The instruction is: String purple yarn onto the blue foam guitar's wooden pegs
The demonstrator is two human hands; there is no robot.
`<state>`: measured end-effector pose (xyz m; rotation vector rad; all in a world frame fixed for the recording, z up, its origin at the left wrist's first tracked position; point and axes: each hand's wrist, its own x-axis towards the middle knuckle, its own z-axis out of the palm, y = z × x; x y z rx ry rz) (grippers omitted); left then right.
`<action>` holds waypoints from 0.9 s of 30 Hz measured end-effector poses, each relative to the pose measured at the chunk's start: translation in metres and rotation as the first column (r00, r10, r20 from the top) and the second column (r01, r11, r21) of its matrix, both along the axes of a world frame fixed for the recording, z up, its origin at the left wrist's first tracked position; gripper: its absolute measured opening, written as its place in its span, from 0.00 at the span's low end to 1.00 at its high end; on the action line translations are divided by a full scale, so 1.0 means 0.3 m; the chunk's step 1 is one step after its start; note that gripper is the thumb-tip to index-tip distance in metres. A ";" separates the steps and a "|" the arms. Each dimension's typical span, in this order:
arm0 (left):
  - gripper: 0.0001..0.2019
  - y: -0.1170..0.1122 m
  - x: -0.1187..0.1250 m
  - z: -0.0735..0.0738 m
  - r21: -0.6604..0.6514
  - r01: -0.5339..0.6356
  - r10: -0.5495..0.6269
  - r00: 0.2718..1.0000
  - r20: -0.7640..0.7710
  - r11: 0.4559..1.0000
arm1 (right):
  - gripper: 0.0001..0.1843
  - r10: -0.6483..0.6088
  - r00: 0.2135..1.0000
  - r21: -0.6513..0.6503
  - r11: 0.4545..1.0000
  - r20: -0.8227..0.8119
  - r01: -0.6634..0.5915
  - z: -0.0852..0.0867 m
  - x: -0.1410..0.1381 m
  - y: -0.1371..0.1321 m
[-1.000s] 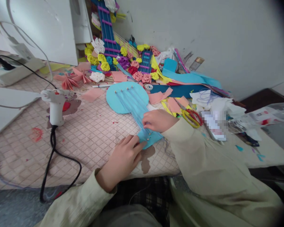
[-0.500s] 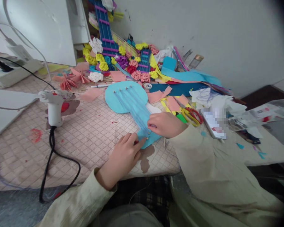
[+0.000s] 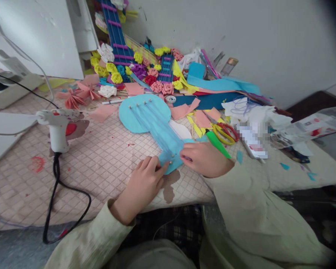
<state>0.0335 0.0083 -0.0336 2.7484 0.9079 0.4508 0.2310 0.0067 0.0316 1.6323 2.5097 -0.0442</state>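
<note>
A light blue guitar-shaped cutout (image 3: 141, 121) lies on the quilted cloth, narrow end towards me. Fine bluish thread (image 3: 165, 134) runs down its neck from small pegs (image 3: 137, 105) at the wide end to pegs (image 3: 171, 158) at the near end. My left hand (image 3: 145, 179) rests at the near left edge, index finger stretched out beside a peg, the others loosely bent. Closed in a pinch, my right hand (image 3: 205, 158) is at the near right edge with a bit of purplish thread at its fingertips; the fingers partly hide it.
A white hot glue gun (image 3: 57, 129) with a black cord stands left. Scissors (image 3: 225, 133), a green-handled tool (image 3: 217, 142) and a phone (image 3: 252, 142) lie right. Paper flowers (image 3: 156, 80) and blue guitar shapes (image 3: 116, 37) are heaped at the back. The table's edge is close to me.
My right hand has moved a little right, away from the cutout's neck, uncovering more of the near pegs. My left hand stays at the cutout's edge. The whole view has shifted slightly.
</note>
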 end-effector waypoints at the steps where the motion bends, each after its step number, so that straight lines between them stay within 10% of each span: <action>1: 0.20 0.000 0.000 0.000 -0.001 -0.001 0.001 1.000 0.004 1.000 | 0.10 -0.005 1.000 0.003 1.000 -0.012 0.005 -0.011 0.004 -0.009; 27: 0.20 0.026 -0.008 -0.021 -0.093 0.006 0.011 0.985 0.175 0.996 | 0.07 -0.014 0.986 0.086 0.996 -0.167 0.029 -0.130 -0.054 -0.138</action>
